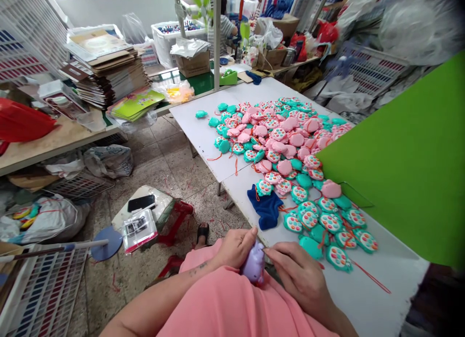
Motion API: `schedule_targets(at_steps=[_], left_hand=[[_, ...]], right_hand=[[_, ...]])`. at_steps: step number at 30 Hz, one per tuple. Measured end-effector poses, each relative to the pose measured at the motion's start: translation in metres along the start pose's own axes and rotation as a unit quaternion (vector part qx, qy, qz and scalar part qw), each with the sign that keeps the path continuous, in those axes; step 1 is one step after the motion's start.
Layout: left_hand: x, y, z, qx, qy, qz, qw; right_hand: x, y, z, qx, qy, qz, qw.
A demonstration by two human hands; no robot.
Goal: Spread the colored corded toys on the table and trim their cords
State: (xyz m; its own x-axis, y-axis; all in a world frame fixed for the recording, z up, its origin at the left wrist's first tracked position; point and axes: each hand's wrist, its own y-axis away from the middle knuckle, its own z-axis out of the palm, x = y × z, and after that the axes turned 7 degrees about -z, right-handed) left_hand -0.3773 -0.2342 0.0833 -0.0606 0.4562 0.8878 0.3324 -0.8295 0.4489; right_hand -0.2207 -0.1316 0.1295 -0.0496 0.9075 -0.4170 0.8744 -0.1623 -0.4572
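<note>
My left hand (235, 246) is wrapped round a small purple plastic toy (253, 264) held over my lap, at the table's near edge. Close to the toy's upper right side, the fingers of my right hand (302, 273) are pinched together. A small dark tip shows between them, too small to name. On the white table (385, 305) lie many pink and teal animal-shaped toys (279, 147) with coloured buttons, several with orange cord loops. A dark blue cloth (264, 208) rests on the table just beyond my hands.
A green panel (403, 162) stands along the table's right side. To my left, a stool (162, 201) carries a phone (141, 203) and a plastic-wrapped packet (140, 230). Stacked cardboard (103, 68) sits on the far left bench. A person in a striped shirt (220, 32) is at the back.
</note>
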Motion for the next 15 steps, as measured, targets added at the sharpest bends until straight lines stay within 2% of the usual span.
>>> schedule_targets(at_steps=[4,7,9,11,13,15], left_hand=[[-0.004,-0.003,0.0,-0.002,0.036,-0.024,0.999],[0.002,-0.007,-0.003,0.011,0.114,-0.026,0.993],[0.015,-0.008,-0.008,0.033,0.176,0.006,0.984],[0.033,-0.007,-0.014,0.053,0.222,0.054,0.972],[0.054,-0.002,-0.02,0.054,0.25,0.103,0.961],[0.075,0.007,-0.026,0.048,0.258,0.149,0.953]], right_hand=[[-0.001,-0.001,0.002,-0.008,-0.044,-0.002,0.999],[-0.002,0.0,0.005,0.026,-0.106,0.069,0.992],[-0.002,-0.001,0.007,0.06,-0.163,0.148,0.974],[-0.002,-0.003,0.008,0.077,-0.227,0.19,0.952],[-0.003,-0.007,0.006,0.068,-0.274,0.185,0.941],[-0.004,-0.01,0.002,0.053,-0.295,0.151,0.942]])
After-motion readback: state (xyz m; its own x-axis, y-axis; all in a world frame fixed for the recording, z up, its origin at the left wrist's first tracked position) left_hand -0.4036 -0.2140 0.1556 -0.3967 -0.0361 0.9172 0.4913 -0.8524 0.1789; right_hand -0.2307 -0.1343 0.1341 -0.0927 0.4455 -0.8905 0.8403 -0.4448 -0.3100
